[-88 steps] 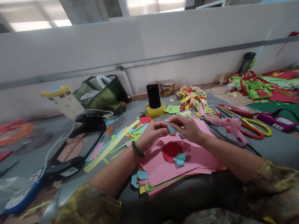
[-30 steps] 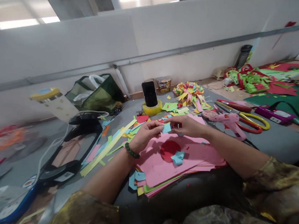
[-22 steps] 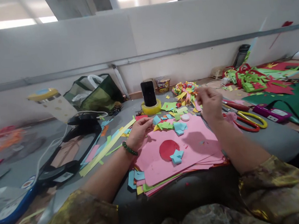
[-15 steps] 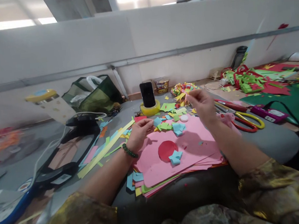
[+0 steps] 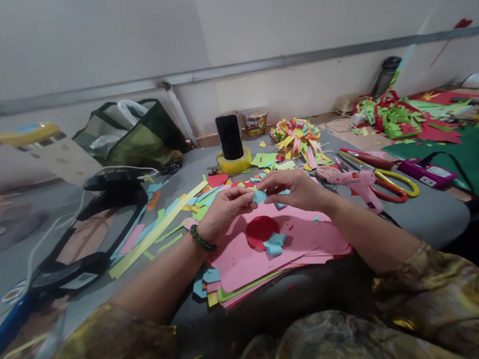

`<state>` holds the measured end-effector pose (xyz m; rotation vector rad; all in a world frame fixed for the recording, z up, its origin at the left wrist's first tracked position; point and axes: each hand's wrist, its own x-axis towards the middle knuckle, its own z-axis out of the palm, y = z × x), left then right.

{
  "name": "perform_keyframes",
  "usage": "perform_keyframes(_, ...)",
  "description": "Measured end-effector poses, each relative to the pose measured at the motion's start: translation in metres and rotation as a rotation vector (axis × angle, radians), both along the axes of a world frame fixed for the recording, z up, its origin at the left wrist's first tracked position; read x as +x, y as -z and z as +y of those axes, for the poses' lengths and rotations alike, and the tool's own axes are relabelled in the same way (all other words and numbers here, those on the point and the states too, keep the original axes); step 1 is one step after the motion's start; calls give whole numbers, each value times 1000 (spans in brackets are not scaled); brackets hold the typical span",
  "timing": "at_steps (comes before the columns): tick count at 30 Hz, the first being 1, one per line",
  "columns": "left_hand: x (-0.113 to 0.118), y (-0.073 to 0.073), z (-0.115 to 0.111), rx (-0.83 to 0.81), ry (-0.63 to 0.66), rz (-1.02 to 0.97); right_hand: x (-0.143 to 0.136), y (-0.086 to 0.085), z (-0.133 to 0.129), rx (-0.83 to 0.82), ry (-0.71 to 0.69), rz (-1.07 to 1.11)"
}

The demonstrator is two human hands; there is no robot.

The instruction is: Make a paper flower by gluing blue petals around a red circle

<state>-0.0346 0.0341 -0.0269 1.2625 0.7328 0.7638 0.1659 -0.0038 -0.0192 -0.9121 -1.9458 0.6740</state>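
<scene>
My left hand (image 5: 230, 207), with a green bead bracelet on its wrist, pinches a small light-blue paper piece (image 5: 259, 196). From the other side my right hand (image 5: 294, 189) closes its thumb and fingers at the same piece, partly covering it. Both hands are above a stack of pink paper sheets (image 5: 246, 270). A red paper circle (image 5: 260, 230) lies on the top sheet, with a folded light-blue paper loop piece (image 5: 275, 244) overlapping its lower right edge. More blue paper shows under my right hand.
A pink glue gun (image 5: 358, 184) and large scissors (image 5: 393, 184) lie at right. Behind stand a phone (image 5: 229, 139) on a yellow tape roll (image 5: 235, 162) and a colourful paper rosette (image 5: 296, 136). Paper strips (image 5: 160, 227) and a black frame-like object (image 5: 82, 241) lie at left.
My right hand has come down and left from the far right to meet my left hand at the blue piece. The glue gun now shows more fully. The view has tilted downward.
</scene>
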Motion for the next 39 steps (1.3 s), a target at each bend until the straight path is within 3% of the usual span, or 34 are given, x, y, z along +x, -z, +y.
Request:
perform_keyframes(2, -2, -2, 0, 65, -5, 51, 3, -2, -1, -25, 3, 4)
perform_keyframes(5, -8, -7, -1, 348, 28, 211, 12, -10, -5, -136, -39, -48)
perform_keyframes(7, -12, -11, -2, 543, 176, 346, 17, -15, -10, -225, -99, -109)
perform_keyframes(10, -16, -14, -6, 701, 466, 513, 18, -17, -15, -335, -187, -215)
perform_keyframes(14, -15, -15, -10, 846, 609, 692, 12, -15, -18, -394, -226, -329)
perform_keyframes(21, -15, -16, -11, 906, 633, 776, 5, -15, -20, -455, -185, -358)
perform_keyframes(26, -16, -16, -12, 947, 621, 777, 3, -17, -21, -364, -163, -533)
perform_keyframes(39, -15, -15, -13, 960, 613, 782, 6, -17, -18, -302, -292, -609)
